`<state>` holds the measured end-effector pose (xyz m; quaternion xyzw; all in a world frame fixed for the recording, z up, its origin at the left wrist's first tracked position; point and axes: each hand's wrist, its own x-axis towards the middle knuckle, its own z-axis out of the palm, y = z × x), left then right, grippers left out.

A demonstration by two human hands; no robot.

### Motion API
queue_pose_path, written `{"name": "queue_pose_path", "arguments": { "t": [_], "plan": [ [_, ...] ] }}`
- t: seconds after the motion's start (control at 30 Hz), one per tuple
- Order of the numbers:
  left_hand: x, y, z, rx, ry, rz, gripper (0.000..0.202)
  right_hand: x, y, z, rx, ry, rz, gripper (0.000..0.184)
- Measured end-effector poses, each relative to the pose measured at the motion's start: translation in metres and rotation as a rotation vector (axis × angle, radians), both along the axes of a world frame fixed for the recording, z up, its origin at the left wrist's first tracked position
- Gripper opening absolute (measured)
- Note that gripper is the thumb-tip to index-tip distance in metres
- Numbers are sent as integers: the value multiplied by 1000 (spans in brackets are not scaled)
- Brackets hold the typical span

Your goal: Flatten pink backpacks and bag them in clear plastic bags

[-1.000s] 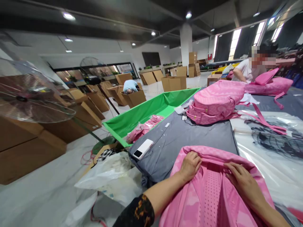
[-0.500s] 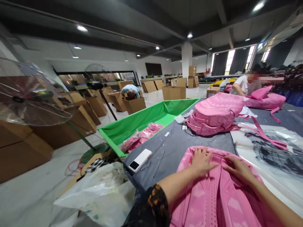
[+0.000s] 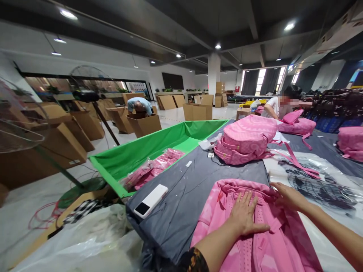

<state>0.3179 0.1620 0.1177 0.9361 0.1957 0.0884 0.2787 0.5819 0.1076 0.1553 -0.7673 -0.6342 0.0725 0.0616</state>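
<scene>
The pink backpack (image 3: 217, 223) lies flat on the grey counter (image 3: 193, 185), directly in front of the person, with its padded, dotted back panel facing up. The left hand (image 3: 246, 215) rests on the middle of this panel, a little below the top edge. Its grip is spread: palm down, fingers straight and apart, holding nothing. The right hand (image 3: 287, 195) is at the upper right corner of the same backpack, its fingers laid along the top edge. The thumb is hidden, so I cannot tell if this grip pinches the fabric or only touches it. The long axis of the backpack runs from the person toward the far end of the counter, and its top end points away from the person. Further along the counter, well apart, a second pink backpack (image 3: 246, 138) stands with its straps hanging toward a clear plastic sheet (image 3: 314, 181) on the right. A white power bank (image 3: 151, 200) lies near the left edge of the counter. Beside the counter is a green bin (image 3: 136, 151) with pink packets (image 3: 153, 170) inside. A co-worker (image 3: 273, 107) bends over the far end.
</scene>
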Motion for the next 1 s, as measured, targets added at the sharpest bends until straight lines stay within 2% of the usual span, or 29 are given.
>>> {"name": "queue_pose_path", "arguments": {
  "t": [0.07,0.13,0.17,0.3,0.4,0.5,0.6,0.7,0.8,0.9,1.0],
  "plan": [
    [-3,-2,0,-29,-30,15,110,10,17,6,-108,-11,-1,48],
    [-5,-4,0,-69,-65,18,106,13,35,4,-190,-10,13,35],
    [-7,-4,1,-85,-82,16,104,13,42,2,-221,-8,19,33],
    [-9,-5,4,-123,-126,12,98,9,57,-2,-324,21,48,48],
    [-13,-8,8,-130,-152,16,95,4,57,3,-355,8,64,47],
    [-23,-12,10,-109,-149,44,93,-5,54,8,-320,-61,64,36],
    [-32,-13,9,-75,-178,103,92,-16,53,6,-224,-140,89,27],
    [-27,-4,9,-39,-162,122,95,-24,50,4,-122,-206,109,30],
    [-13,9,7,-30,-86,84,100,-27,52,10,-74,-255,131,35],
    [-4,16,3,-20,-100,62,101,-41,72,25,-65,-278,230,26],
    [-2,16,2,20,-86,80,105,-82,114,36,-30,-264,384,31]
  ]
}}
